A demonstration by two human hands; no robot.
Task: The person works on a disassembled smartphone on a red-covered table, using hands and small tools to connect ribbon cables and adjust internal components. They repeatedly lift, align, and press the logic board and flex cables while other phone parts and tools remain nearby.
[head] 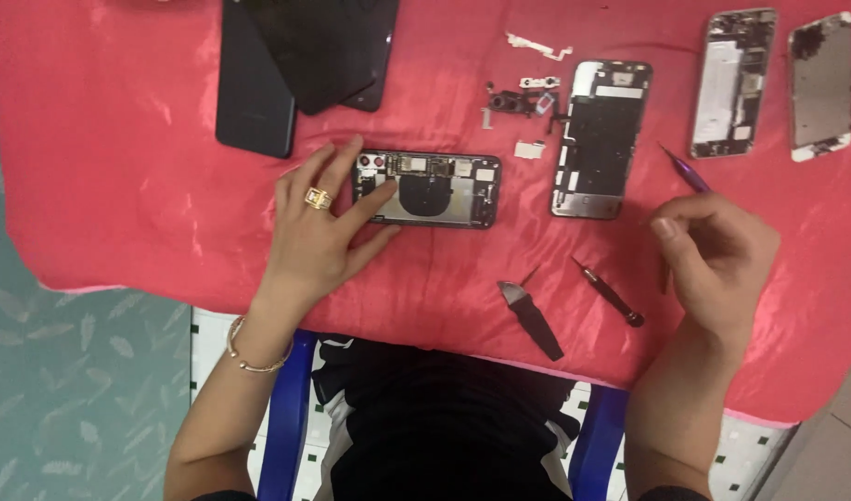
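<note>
An opened phone body (439,190) with its insides showing lies on the red cloth (119,167). My left hand (319,227), wearing a gold ring, rests on the phone's left end with fingers spread over it. My right hand (717,255) is off to the right, closed around a purple-handled tool (687,172) whose tip points up and left. The tool is well apart from the opened phone.
A second stripped phone frame (600,139) and small loose parts (527,97) lie behind. Two more opened phones (733,82) (821,83) sit far right, dark screen panels (305,56) far left. A black pry tool (534,320) and a screwdriver (611,292) lie near the front edge.
</note>
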